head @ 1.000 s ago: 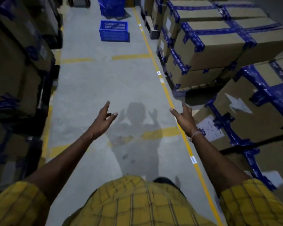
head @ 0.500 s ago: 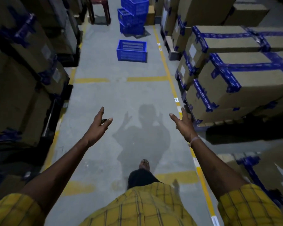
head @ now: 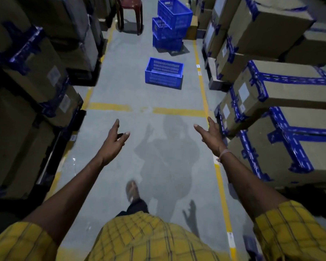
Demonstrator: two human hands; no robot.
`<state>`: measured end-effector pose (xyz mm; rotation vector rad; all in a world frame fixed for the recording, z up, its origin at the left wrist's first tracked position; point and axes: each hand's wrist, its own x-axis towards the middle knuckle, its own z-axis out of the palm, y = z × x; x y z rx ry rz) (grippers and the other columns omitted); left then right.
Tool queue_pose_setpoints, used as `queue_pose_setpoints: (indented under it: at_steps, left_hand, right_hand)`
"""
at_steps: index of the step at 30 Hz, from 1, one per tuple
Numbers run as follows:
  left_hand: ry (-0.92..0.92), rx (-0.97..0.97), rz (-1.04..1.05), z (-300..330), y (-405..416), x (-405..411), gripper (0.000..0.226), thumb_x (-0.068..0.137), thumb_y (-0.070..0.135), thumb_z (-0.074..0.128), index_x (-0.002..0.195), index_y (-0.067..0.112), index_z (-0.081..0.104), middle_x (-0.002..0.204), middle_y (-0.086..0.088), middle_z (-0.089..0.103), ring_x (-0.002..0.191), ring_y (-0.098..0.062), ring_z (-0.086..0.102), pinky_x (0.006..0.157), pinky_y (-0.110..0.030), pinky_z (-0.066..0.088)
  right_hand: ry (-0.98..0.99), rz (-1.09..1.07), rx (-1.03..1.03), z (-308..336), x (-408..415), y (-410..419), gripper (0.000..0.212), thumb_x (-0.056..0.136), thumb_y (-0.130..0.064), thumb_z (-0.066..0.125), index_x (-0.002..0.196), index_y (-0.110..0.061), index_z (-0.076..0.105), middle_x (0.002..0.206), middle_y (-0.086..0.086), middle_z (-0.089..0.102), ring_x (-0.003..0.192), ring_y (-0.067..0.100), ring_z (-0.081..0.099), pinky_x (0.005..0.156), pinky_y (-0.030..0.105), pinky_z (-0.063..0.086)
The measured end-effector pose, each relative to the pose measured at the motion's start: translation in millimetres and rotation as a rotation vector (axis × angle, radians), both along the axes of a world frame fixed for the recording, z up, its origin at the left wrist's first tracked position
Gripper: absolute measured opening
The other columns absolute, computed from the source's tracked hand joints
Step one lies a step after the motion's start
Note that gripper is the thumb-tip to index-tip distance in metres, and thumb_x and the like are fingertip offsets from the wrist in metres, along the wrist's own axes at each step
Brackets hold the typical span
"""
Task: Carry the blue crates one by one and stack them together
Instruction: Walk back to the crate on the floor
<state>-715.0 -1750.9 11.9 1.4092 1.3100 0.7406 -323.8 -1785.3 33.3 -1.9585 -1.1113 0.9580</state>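
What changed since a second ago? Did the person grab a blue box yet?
Not yet. The person walked forward: the lone blue crate and the crate stack came nearer. Left hand and right hand stay open, outstretched, empty.

The grey concrete floor (head: 120, 76) forms an aisle marked with yellow painted lines (head: 179, 111). 1 single blue crate (head: 164, 73) sits on it, upright, well apart from a stack of 3 blue crates (head: 169, 27) farther along, whose top crate is tilted. A dark red plastic stool (head: 130, 14) stands left of the stack. Taped cardboard boxes (head: 282, 95) line both sides.
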Motion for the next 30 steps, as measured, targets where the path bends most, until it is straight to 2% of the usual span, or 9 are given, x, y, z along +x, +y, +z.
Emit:
queue_pose_setpoints:
  at_steps: [7,10,12,14,21,26,30]
  left_hand:
    - [-0.01,0.034,-0.005,-19.7,188.3,8.6,0.079,0.099,0.048,0.056,0.16,0.036,0.007,0.168,0.009,0.01,0.138,-0.014,0.045,0.107,-0.044,0.048]
    - [-0.005,-0.036,-0.021,-16.9,268.3,13.0,0.079,0.099,0.045,0.057,0.16,0.034,0.008,0.168,0.006,0.01,0.138,-0.018,0.047,0.106,-0.046,0.048]
    - [0.028,0.008,-0.06,-15.3,325.2,15.2,0.08,0.098,0.046,0.058,0.16,0.035,0.008,0.168,0.007,0.01,0.138,-0.017,0.047,0.109,-0.048,0.046]
    - [0.057,0.002,-0.083,-8.6,379.5,17.7,0.081,0.097,0.047,0.058,0.16,0.035,0.008,0.168,0.007,0.012,0.137,-0.016,0.047,0.111,-0.05,0.043]
    - [0.089,0.033,-0.125,6.8,529.7,38.8,0.08,0.099,0.046,0.057,0.16,0.035,0.008,0.167,0.006,0.014,0.135,-0.014,0.048,0.107,-0.045,0.048]
    - [0.093,0.006,-0.133,-6.5,633.0,69.4,0.08,0.099,0.046,0.056,0.16,0.036,0.006,0.168,0.007,0.011,0.134,-0.012,0.047,0.099,-0.036,0.05]
    - [0.128,-0.004,-0.133,-17.6,720.6,101.6,0.081,0.099,0.049,0.056,0.16,0.036,0.005,0.168,0.007,0.01,0.135,-0.012,0.046,0.111,-0.045,0.044]
  right_hand:
    - [-0.021,-0.038,0.007,-26.3,10.9,170.7,0.103,0.07,-0.076,0.063,0.155,-0.034,0.021,0.159,-0.013,0.014,0.142,0.025,0.036,0.106,0.053,0.045]
    - [0.0,-0.079,-0.027,-20.9,8.8,237.4,0.109,0.066,-0.081,0.063,0.155,-0.034,0.022,0.159,-0.013,0.016,0.142,0.025,0.035,0.106,0.053,0.045]
    - [0.009,-0.097,-0.004,-17.9,9.6,285.0,0.115,0.061,-0.087,0.062,0.155,-0.033,0.022,0.158,-0.012,0.016,0.141,0.025,0.036,0.104,0.053,0.046]
    - [0.012,-0.109,0.009,-12.3,9.1,329.7,0.113,0.063,-0.085,0.062,0.155,-0.032,0.022,0.158,-0.012,0.016,0.141,0.024,0.035,0.105,0.052,0.046]
    - [0.061,-0.151,0.006,-10.0,13.9,467.2,0.12,0.058,-0.088,0.062,0.156,-0.032,0.02,0.155,-0.011,0.019,0.138,0.025,0.042,0.106,0.05,0.046]
    - [0.076,-0.141,-0.009,-27.4,44.2,571.6,0.103,0.072,-0.075,0.063,0.156,-0.034,0.019,0.156,-0.014,0.017,0.139,0.025,0.04,0.106,0.051,0.045]
    - [0.068,-0.142,-0.028,-41.4,76.6,662.8,0.102,0.073,-0.073,0.063,0.156,-0.031,0.02,0.156,-0.011,0.018,0.138,0.026,0.042,0.106,0.051,0.046]
